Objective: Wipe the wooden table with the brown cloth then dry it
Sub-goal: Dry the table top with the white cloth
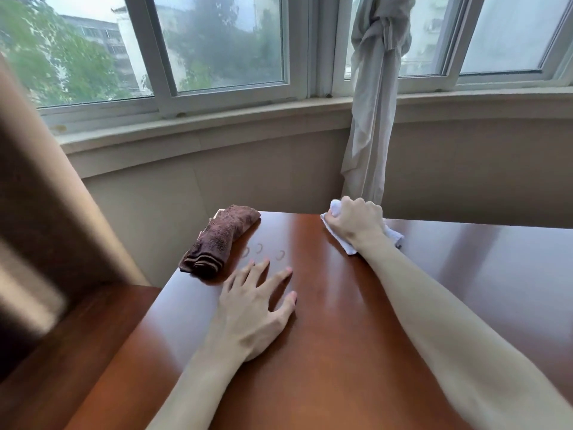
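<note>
At the far edge of the wooden table (341,321), the right hand (356,221) grips a white cloth (347,246); rub slowly, pressing flat. Left hand (251,311) rests open beside the brown cloth (220,240).

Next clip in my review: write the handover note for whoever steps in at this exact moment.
Right hand: grips a crumpled white cloth, pressing it on the wooden table near the far edge.
Left hand: open, fingers spread, resting flat on the table.
Brown cloth: folded, lying untouched at the table's far left corner.
Done: the brown cloth is set aside, so the wiping looks finished, though that is a judgement.
Left: drying seems under way; faint curved marks near the brown cloth still show. Dry the rest of the surface.
</note>
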